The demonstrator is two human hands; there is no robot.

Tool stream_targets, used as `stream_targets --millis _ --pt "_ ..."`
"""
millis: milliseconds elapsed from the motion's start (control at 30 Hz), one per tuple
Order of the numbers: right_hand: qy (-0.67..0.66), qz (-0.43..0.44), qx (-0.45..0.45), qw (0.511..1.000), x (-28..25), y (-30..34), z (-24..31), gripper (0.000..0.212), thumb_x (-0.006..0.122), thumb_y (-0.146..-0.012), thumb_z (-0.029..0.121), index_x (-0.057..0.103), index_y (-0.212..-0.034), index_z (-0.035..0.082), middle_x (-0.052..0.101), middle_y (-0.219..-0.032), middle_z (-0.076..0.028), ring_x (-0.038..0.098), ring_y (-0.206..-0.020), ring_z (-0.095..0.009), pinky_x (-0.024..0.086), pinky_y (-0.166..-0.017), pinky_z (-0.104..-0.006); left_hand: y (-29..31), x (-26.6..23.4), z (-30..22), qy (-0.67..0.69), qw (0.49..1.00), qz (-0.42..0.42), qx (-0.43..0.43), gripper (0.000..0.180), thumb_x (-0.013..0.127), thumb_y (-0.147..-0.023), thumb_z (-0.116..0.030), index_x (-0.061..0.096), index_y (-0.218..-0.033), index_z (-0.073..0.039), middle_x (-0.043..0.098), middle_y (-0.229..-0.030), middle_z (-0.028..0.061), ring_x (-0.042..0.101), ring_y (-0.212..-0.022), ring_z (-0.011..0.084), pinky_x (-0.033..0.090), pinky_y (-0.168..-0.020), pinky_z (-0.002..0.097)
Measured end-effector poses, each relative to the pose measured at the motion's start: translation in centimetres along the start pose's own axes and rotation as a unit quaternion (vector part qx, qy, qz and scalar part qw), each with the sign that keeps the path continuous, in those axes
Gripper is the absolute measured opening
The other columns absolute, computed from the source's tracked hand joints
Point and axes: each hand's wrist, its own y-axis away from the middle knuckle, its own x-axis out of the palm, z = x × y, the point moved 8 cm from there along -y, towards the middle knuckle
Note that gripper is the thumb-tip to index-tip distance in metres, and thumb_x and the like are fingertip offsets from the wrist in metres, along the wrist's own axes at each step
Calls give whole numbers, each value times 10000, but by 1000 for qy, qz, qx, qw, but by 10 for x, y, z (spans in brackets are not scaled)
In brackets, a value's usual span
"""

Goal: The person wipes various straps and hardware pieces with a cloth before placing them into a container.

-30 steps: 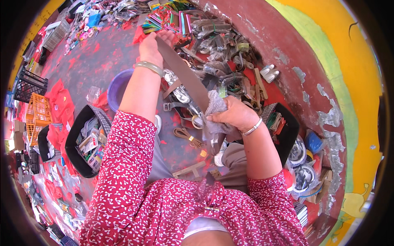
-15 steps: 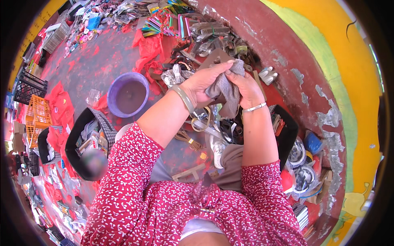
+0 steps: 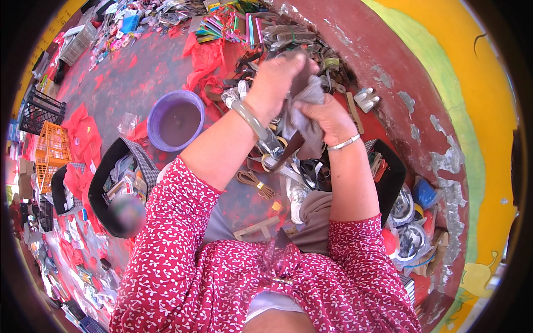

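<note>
Hands are held close together above a pile of straps (image 3: 286,36) on the floor (image 3: 119,72), the left hand (image 3: 273,83) slightly farther forward. A grey cloth (image 3: 314,91) is gripped by the right hand (image 3: 328,117), with the thumb pressed over it; the left hand is blurred, and whether it is closed on anything cannot be told. A brown strap (image 3: 300,83) is seen between the 2 hands, partly covered by the cloth. The left forearm (image 3: 219,151) is slanted inward, its wrist circled by a pale bangle (image 3: 250,119); the right forearm (image 3: 353,186) is raised nearly straight, a silver bangle (image 3: 344,143) worn there. At left, murky liquid (image 3: 180,123) is held in a round purple basin (image 3: 153,126). Near it, a black bin (image 3: 97,201) with checked lining is filled with packaged goods (image 3: 126,186). Bundled cords (image 3: 376,166) are contained in another black bin (image 3: 394,183), beside the right forearm. Farther left, an orange crate (image 3: 52,156) is placed by a smaller black bin (image 3: 59,187), which is partly draped with red plastic (image 3: 78,180).
</note>
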Motion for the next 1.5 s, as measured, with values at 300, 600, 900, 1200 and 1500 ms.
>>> stream_targets --millis 300,600,900,1200,1500 --pt "126 58 78 987 29 7 -52 193 656 -725 0 599 -910 -5 630 -805 -37 600 -707 -130 487 -654 -265 -30 -90 -40 155 975 -151 49 247 439 -887 -143 533 -986 63 597 -994 200 590 -924 263 456 -806 313" --pt "146 43 64 986 12 25 -38 202 691 -733 81 601 -897 4 620 -793 -26 583 -708 -109 473 -655 -247 -39 -96 -36 180 972 -147 42 288 399 -917 -217 532 -958 34 588 -987 203 565 -956 310 459 -842 394" --pt "61 -33 -23 997 1 10 -3 167 627 -810 161 597 -907 28 603 -805 -15 574 -728 -104 466 -650 -248 1 5 28 221 958 73 -165 410 439 -898 -318 478 -1046 63 584 -1012 205 566 -951 301 437 -870 396" --pt "72 -35 -23 997 4 7 1 190 637 -791 109 590 -952 19 619 -844 -35 588 -729 -112 477 -666 -253 -1 -4 2 204 978 0 -47 350 378 -921 -222 449 -1027 104 552 -1035 262 538 -994 345 422 -898 400" --pt "-75 -190 -92 975 -80 13 21 321 623 -811 277 557 -984 14 612 -926 -83 594 -821 -190 481 -726 -340 -10 -33 -32 385 922 15 21 430 204 -946 -388 372 -1180 -69 379 -1262 209 422 -1139 338 294 -993 531"
